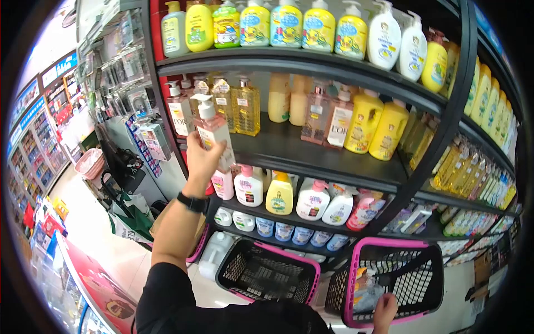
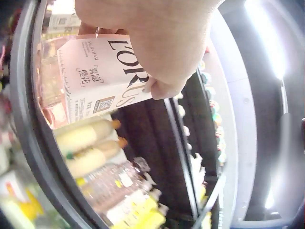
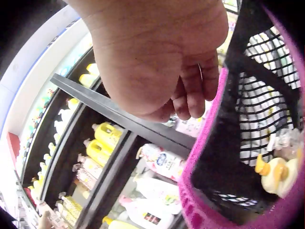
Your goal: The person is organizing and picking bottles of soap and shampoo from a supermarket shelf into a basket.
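Note:
My left hand [image 1: 201, 161] grips a pink pump bottle [image 1: 207, 133] with a white pump head, held upright at the left end of the middle shelf [image 1: 278, 146]. In the left wrist view its white label shows large dark lettering, and the thumb lies along the label's edge. A similar pink bottle [image 1: 178, 110] stands just behind it to the left. My right hand [image 1: 385, 312] hangs over the near side of a black shopping basket [image 1: 351, 286] with a pink rim. Its fingers [image 3: 191, 98] are loosely bent, with nothing held. Inside the basket lies a yellow-pump bottle [image 3: 275, 175].
Golden pump bottles [image 1: 245, 108] and yellow jugs [image 1: 364, 122] share the middle shelf. Above stands a row of baby-wash bottles [image 1: 286, 25]; lotion bottles [image 1: 248, 186] fill the shelf below. A second black basket [image 1: 267, 273] and a white jug [image 1: 216, 256] are on the floor.

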A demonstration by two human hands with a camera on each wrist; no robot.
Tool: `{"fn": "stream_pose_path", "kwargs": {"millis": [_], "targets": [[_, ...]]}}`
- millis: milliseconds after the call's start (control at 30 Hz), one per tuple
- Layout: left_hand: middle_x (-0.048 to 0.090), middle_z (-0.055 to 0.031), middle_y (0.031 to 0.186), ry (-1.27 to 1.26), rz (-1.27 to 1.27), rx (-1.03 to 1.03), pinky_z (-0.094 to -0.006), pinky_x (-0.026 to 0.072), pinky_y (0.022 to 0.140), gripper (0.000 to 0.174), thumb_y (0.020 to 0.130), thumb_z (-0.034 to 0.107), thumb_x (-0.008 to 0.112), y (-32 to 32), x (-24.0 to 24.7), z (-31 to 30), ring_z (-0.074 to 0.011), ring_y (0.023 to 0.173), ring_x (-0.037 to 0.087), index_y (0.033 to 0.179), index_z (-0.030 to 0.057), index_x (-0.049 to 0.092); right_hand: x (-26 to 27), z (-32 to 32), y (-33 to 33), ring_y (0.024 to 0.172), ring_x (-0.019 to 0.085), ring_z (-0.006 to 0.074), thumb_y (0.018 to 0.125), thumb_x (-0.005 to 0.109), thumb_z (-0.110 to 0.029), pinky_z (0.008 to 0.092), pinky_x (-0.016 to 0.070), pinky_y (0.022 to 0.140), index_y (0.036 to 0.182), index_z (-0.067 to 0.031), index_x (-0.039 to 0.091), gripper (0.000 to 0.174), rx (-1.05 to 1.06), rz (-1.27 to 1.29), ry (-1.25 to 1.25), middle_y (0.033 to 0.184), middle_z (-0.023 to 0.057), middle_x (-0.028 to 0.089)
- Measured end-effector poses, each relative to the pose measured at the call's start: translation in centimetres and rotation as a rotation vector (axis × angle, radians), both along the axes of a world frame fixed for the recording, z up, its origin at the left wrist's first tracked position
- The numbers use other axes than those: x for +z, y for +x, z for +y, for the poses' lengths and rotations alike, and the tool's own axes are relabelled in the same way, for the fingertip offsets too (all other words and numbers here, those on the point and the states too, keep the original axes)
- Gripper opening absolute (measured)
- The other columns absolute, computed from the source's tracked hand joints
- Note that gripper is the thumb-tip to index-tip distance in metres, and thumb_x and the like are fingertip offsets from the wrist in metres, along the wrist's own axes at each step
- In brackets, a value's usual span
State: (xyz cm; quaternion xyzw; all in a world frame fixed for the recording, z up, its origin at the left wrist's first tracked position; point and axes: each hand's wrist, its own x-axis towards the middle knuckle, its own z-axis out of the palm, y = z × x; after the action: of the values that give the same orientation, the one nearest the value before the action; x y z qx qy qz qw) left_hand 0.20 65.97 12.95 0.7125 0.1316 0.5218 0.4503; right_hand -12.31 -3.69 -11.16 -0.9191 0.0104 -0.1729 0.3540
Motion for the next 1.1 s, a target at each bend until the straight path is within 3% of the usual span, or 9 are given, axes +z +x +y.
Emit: {"fn": "stream_pose_path", "kwargs": {"millis": [100, 200, 333, 500, 600, 733, 833, 967, 1100], "targets": [[0.062, -0.0158, 0.118, -0.144, -0.014, -0.384, -0.0362, 0.0508, 0.095, 0.068, 0.077, 0.006, 0.077, -4.3, -1.3, -8.8, -0.0229, 0.108, 0.064, 0.131, -0.0053, 0.038, 4.9, 4.7, 2.9, 0.087, 0.064, 0.0263, 0.083, 0.071, -0.006, 0.0364, 0.0516, 0.080, 0.112, -0.0006, 0.057, 0.032, 0.123, -0.099, 0.134, 0.096, 0.0139, 0.064], [0.059, -0.0177, 0.123, -0.258, 0.013, -0.636, -0.0388, 0.0485, 0.100, 0.070, 0.075, 0.009, 0.079, -7.1, -3.5, -17.6, -0.0248, 0.113, 0.061, 0.131, -0.0043, 0.039, 10.5, 12.0, 5.3, 0.101, 0.061, 0.0243, 0.080, 0.077, -0.006, 0.0361, 0.0500, 0.090, 0.131, -0.0029, 0.048, 0.059, 0.346, -0.062, 0.441, 0.112, 0.0139, 0.061], [0.061, -0.0210, 0.120, 0.075, 0.100, -0.573, -0.0402, 0.0492, 0.097, 0.086, 0.066, 0.022, 0.090, -8.3, -9.7, -26.1, -0.0279, 0.113, 0.062, 0.130, -0.0055, 0.041, 17.5, 20.4, 5.4, 0.126, 0.053, 0.0299, 0.075, 0.085, -0.014, 0.0406, 0.0474, 0.101, 0.150, -0.0056, 0.030, 0.093, 0.700, 0.056, 0.669, 0.138, 0.0202, 0.050], [0.064, -0.0208, 0.114, 0.197, 0.308, -0.632, -0.0399, 0.0526, 0.091, 0.081, 0.064, 0.026, 0.092, -10.5, -9.6, -31.6, -0.0309, 0.106, 0.066, 0.125, -0.0045, 0.048, 19.6, 22.7, 5.1, 0.114, 0.065, 0.0275, 0.080, 0.080, -0.014, 0.0401, 0.0511, 0.097, 0.141, 0.0013, 0.040, 0.074, 0.669, -0.021, 0.483, 0.124, 0.0157, 0.064], [0.063, -0.0200, 0.116, 0.284, 0.500, -0.866, -0.0393, 0.0506, 0.095, 0.076, 0.069, 0.023, 0.089, -9.9, -9.9, -30.3, -0.0286, 0.110, 0.064, 0.127, -0.0034, 0.047, 16.2, 20.5, 6.4, 0.115, 0.064, 0.0218, 0.085, 0.074, -0.008, 0.0372, 0.0513, 0.098, 0.138, 0.0028, 0.042, 0.063, 0.809, 0.129, 0.945, 0.125, 0.0139, 0.063], [0.061, -0.0147, 0.124, -0.391, 0.747, -1.525, -0.0365, 0.0481, 0.099, 0.069, 0.084, 0.015, 0.078, -9.1, -10.3, -31.0, -0.0205, 0.117, 0.059, 0.140, -0.0018, 0.041, 15.6, 18.0, 6.0, 0.118, 0.060, 0.0180, 0.089, 0.068, -0.002, 0.0353, 0.0507, 0.098, 0.139, 0.0041, 0.040, 0.058, 0.885, 0.254, 1.194, 0.127, 0.0134, 0.061], [0.062, -0.0149, 0.124, -0.411, 0.658, -1.556, -0.0357, 0.0493, 0.097, 0.071, 0.085, 0.018, 0.078, -8.8, -10.4, -33.1, -0.0197, 0.115, 0.060, 0.142, -0.0026, 0.041, 15.2, 16.0, 6.3, 0.116, 0.060, 0.0181, 0.090, 0.067, -0.001, 0.0348, 0.0505, 0.097, 0.142, 0.0010, 0.037, 0.060, 0.875, 0.184, 1.018, 0.125, 0.0123, 0.059], [0.068, -0.0195, 0.112, 0.191, 0.771, -1.309, -0.0371, 0.0529, 0.087, 0.069, 0.079, 0.031, 0.082, -7.5, -11.9, -35.1, -0.0292, 0.102, 0.068, 0.131, -0.0031, 0.050, 17.8, 10.4, 7.5, 0.118, 0.057, 0.0222, 0.091, 0.067, -0.006, 0.0391, 0.0487, 0.100, 0.150, -0.0088, 0.028, 0.070, 0.788, 0.160, 0.986, 0.130, 0.0114, 0.054], [0.068, -0.0231, 0.108, 0.460, 0.775, -1.299, -0.0430, 0.0540, 0.082, 0.071, 0.076, 0.038, 0.082, -6.8, -10.3, -38.6, -0.0397, 0.098, 0.068, 0.128, 0.0012, 0.052, 22.9, 4.7, 7.6, 0.101, 0.062, 0.0238, 0.083, 0.078, -0.020, 0.0350, 0.0490, 0.088, 0.121, -0.0023, 0.060, 0.046, 0.752, 0.225, 0.068, 0.109, 0.0123, 0.063]]}}
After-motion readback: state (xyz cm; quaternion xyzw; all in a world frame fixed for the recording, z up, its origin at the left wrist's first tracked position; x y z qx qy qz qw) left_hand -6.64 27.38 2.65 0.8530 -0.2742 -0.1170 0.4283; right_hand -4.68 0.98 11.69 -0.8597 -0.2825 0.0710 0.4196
